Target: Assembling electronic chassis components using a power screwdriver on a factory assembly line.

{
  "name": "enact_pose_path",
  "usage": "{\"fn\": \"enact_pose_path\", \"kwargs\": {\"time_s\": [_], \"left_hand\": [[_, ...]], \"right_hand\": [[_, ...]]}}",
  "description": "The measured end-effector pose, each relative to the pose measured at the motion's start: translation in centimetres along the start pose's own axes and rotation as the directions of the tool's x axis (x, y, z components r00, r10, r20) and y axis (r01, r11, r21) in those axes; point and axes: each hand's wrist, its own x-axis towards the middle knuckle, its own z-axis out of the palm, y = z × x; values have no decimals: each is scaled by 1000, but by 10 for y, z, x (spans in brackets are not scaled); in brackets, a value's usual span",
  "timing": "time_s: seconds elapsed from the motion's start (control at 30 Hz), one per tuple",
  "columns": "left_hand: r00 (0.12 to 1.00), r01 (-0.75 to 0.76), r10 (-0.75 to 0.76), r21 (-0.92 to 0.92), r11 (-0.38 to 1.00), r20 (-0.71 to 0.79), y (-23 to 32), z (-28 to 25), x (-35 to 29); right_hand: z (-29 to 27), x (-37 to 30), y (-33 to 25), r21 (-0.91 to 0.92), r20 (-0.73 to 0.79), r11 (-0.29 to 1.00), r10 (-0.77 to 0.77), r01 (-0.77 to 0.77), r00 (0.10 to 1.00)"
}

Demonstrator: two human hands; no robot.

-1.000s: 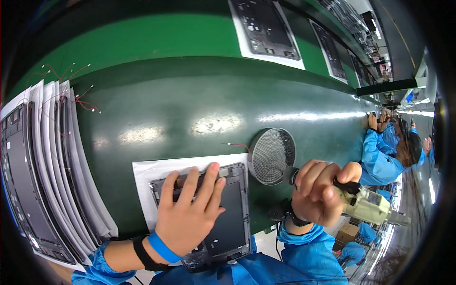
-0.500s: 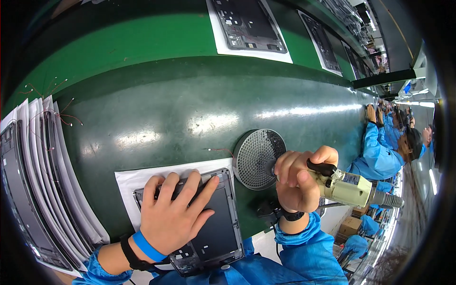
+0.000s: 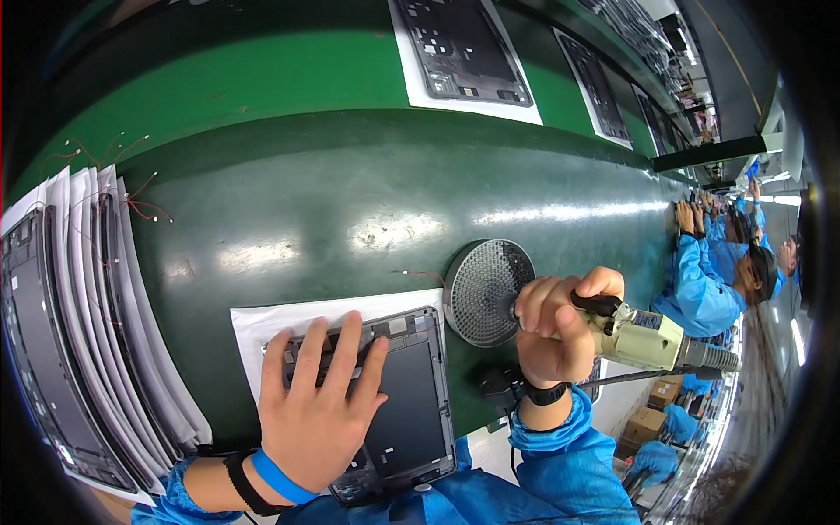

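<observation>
My left hand lies with fingers spread over the upper left part of a dark tablet housing. Under the housing is a white sheet. A thin red wire with a small white connector runs from the housing's top edge. My right hand is wrapped round a pale green electric screwdriver, held nearly level with its body to the right. Its bit end points at a round grey tray full of small holes; whether the tip touches the tray is hidden by my fingers.
To the left stands a stack of tablet housings between white sheets, with red wires sticking out. More housings on white sheets lie along the green strip at the back. Co-workers in blue sit at the right.
My left hand has shifted slightly left and nearer on the housing, baring more of its upper edge. The screwdriver has stayed by the round tray, and the whole view has shifted slightly.
</observation>
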Motion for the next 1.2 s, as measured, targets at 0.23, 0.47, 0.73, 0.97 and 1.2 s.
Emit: {"fn": "enact_pose_path", "kwargs": {"time_s": [0.23, 0.47, 0.73, 0.97, 1.2], "left_hand": [[998, -18, 18, -4, 1000, -55, 2, 9, -3], [994, -3, 1, -10, 1000, -107, -5, 20, -7], [984, -10, 16, 31, 999, -180, -4, 33, -9], [980, -22, 23, 5, 1000, -196, 0, 39, -2], [980, -16, 29, 70, 997, -195, 7, 34, 4]], "right_hand": [[22, -1, -34, -80, 71, 992, -93, 99, 993], [77, -15, -8, 95, 299, 994, 15, -46, 954], [85, -26, 5, -26, 255, 992, 122, -120, 959], [70, -21, 13, 53, 307, 985, 139, -163, 941], [60, -15, 16, -14, 394, 995, 97, -100, 914]]}}
